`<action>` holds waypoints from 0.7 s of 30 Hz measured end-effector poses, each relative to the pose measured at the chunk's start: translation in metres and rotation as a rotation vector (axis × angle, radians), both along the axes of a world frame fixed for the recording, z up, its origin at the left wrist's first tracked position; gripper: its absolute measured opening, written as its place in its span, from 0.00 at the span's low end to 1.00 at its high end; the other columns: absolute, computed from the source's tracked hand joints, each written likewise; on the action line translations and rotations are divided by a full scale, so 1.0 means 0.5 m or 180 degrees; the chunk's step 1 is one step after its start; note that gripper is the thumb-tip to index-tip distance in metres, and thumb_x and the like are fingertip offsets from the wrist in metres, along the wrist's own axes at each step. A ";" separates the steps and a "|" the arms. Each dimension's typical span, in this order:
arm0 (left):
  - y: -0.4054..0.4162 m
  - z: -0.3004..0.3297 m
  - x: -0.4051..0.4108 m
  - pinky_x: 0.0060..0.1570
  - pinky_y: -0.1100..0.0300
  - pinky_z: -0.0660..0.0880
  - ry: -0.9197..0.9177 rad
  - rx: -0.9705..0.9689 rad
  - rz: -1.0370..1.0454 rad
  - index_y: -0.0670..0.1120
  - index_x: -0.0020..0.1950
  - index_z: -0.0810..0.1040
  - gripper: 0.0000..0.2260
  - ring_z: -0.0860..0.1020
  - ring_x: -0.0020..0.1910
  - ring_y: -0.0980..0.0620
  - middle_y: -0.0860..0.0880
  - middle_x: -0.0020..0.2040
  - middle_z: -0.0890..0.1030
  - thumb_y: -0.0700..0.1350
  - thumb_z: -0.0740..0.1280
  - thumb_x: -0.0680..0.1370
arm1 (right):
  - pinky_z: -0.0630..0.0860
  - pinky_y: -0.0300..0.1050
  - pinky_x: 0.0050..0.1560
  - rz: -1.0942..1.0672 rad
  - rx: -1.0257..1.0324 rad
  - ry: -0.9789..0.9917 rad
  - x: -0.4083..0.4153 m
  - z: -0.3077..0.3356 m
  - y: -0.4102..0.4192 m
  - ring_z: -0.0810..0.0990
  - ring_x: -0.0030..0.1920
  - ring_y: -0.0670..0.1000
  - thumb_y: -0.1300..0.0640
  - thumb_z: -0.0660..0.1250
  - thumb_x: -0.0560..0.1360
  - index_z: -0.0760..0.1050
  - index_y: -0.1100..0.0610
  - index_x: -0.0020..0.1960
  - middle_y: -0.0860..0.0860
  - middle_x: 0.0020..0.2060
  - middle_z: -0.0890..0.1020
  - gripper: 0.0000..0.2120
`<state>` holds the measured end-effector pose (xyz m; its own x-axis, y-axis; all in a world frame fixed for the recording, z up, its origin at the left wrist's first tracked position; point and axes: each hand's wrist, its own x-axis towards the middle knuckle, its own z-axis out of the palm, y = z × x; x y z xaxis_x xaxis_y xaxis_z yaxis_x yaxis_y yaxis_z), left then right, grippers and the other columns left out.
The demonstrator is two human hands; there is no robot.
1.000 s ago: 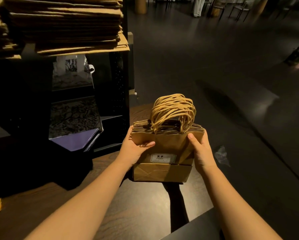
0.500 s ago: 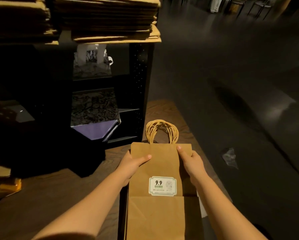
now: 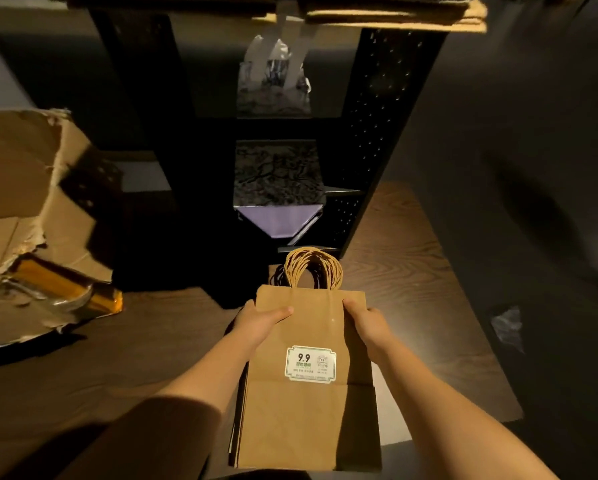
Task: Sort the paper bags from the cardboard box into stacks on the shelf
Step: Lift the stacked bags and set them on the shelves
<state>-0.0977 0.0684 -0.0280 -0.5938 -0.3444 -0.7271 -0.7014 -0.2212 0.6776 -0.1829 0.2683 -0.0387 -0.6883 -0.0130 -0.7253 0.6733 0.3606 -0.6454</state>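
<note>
A bundle of flat brown paper bags (image 3: 308, 410) with twisted rope handles (image 3: 313, 268) and a white "9.9" label lies face up in front of me over the wooden surface. My left hand (image 3: 259, 320) grips its upper left edge, thumb on top. My right hand (image 3: 367, 322) grips the upper right edge the same way. Stacks of brown paper bags (image 3: 394, 12) lie on the black shelf (image 3: 387, 133) above. A torn cardboard box (image 3: 24, 202) stands at the left.
Inside the shelf stand dark patterned gift bags (image 3: 278, 174), one with a purple side, and a white-handled bag (image 3: 273, 81) higher up. A yellow tape-covered flap (image 3: 69, 289) hangs from the box. A crumpled plastic scrap (image 3: 507, 327) lies on the dark floor at the right.
The bag bundle tipped from standing on end to lying flat with its label face up. My view swung left and down, bringing the torn cardboard box into sight.
</note>
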 end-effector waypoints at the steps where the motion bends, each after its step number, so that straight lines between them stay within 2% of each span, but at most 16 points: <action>1: -0.005 -0.006 0.002 0.53 0.43 0.79 -0.0039 -0.0065 0.0025 0.48 0.61 0.73 0.33 0.81 0.51 0.45 0.46 0.54 0.81 0.55 0.80 0.61 | 0.80 0.51 0.48 0.0013 -0.0015 -0.0046 -0.002 -0.001 -0.003 0.83 0.47 0.57 0.45 0.67 0.75 0.74 0.62 0.61 0.58 0.48 0.83 0.23; 3: -0.015 -0.016 0.007 0.53 0.43 0.79 -0.0106 -0.0195 0.0045 0.47 0.64 0.70 0.42 0.80 0.52 0.44 0.46 0.55 0.79 0.61 0.79 0.55 | 0.80 0.54 0.52 0.0038 -0.0016 -0.0052 -0.001 -0.001 -0.010 0.82 0.49 0.58 0.46 0.67 0.75 0.72 0.61 0.63 0.57 0.51 0.82 0.24; 5: -0.018 -0.014 0.011 0.54 0.44 0.78 -0.0147 -0.0311 0.0030 0.46 0.66 0.68 0.46 0.79 0.53 0.44 0.46 0.58 0.78 0.62 0.78 0.53 | 0.79 0.54 0.53 0.0068 -0.0011 0.0005 0.004 -0.001 -0.012 0.81 0.50 0.58 0.46 0.67 0.76 0.71 0.60 0.62 0.57 0.52 0.81 0.22; 8: -0.021 -0.003 0.022 0.57 0.50 0.75 -0.0247 -0.0697 -0.0144 0.45 0.71 0.65 0.44 0.75 0.61 0.42 0.45 0.66 0.72 0.62 0.77 0.62 | 0.79 0.56 0.54 0.0054 -0.0006 0.0097 0.015 0.000 -0.008 0.81 0.50 0.58 0.43 0.67 0.75 0.72 0.59 0.60 0.57 0.51 0.81 0.23; 9: -0.027 -0.006 0.031 0.59 0.50 0.74 -0.0261 -0.0796 -0.0166 0.44 0.73 0.65 0.43 0.73 0.63 0.42 0.44 0.67 0.71 0.61 0.76 0.65 | 0.79 0.57 0.55 0.0058 0.0056 0.0148 0.021 0.004 -0.003 0.81 0.50 0.57 0.41 0.67 0.75 0.72 0.59 0.59 0.56 0.50 0.81 0.23; 11: -0.039 -0.007 0.056 0.60 0.48 0.75 -0.0326 -0.0759 -0.0237 0.42 0.71 0.68 0.43 0.76 0.60 0.44 0.43 0.65 0.75 0.64 0.75 0.64 | 0.79 0.56 0.53 0.0139 0.0324 0.0204 0.039 0.008 0.013 0.81 0.48 0.57 0.38 0.67 0.74 0.72 0.57 0.53 0.55 0.47 0.81 0.23; 14: -0.044 -0.010 0.111 0.55 0.51 0.78 -0.0649 -0.0663 -0.0714 0.39 0.66 0.74 0.46 0.80 0.53 0.46 0.44 0.58 0.81 0.68 0.73 0.58 | 0.78 0.51 0.43 0.0312 0.0552 0.0079 0.083 0.015 0.048 0.81 0.45 0.56 0.33 0.67 0.70 0.73 0.58 0.47 0.56 0.45 0.81 0.27; 17: -0.021 -0.002 0.149 0.49 0.56 0.79 -0.0788 -0.0589 -0.1068 0.41 0.63 0.77 0.34 0.80 0.49 0.48 0.46 0.54 0.81 0.60 0.75 0.64 | 0.75 0.46 0.37 0.0609 0.0594 -0.0054 0.116 0.008 0.067 0.81 0.45 0.56 0.32 0.68 0.69 0.75 0.60 0.50 0.57 0.46 0.82 0.30; 21: -0.010 0.000 0.153 0.33 0.63 0.70 -0.0631 -0.0296 -0.0721 0.42 0.58 0.73 0.19 0.74 0.39 0.55 0.50 0.45 0.76 0.49 0.74 0.73 | 0.78 0.45 0.37 0.0640 0.0261 -0.0218 0.126 0.027 0.059 0.82 0.43 0.55 0.39 0.72 0.70 0.76 0.62 0.53 0.57 0.45 0.83 0.27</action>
<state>-0.0213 0.0636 -0.0281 -0.5129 -0.2900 -0.8080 -0.8462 0.0123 0.5328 -0.1198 0.2979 -0.0254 -0.6270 -0.0840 -0.7745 0.6239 0.5413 -0.5637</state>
